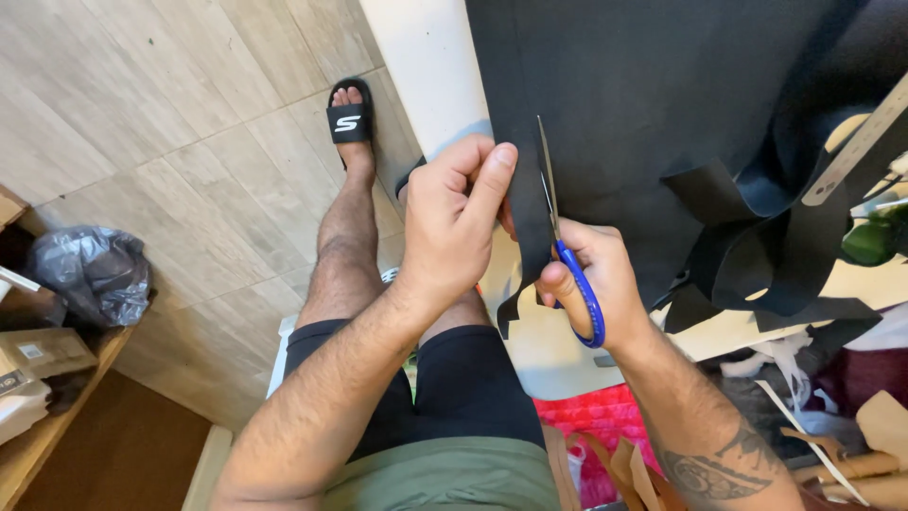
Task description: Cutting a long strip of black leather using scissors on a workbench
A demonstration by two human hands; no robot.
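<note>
Right hand (591,274) grips blue-handled scissors (567,251), blades cutting large black fabric sheet (643,104) hanging over white tabletop (421,66). Left hand (459,222) pinches sheet's edge. Below: grey wood-look tile floor (170,104) (black plastic bag (90,270) at left), wooden shelf (38,445).

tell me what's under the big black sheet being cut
Under the black sheet a white table shows at its left edge, and more pale surface below the black strips. Whatever else lies beneath is covered.
</note>
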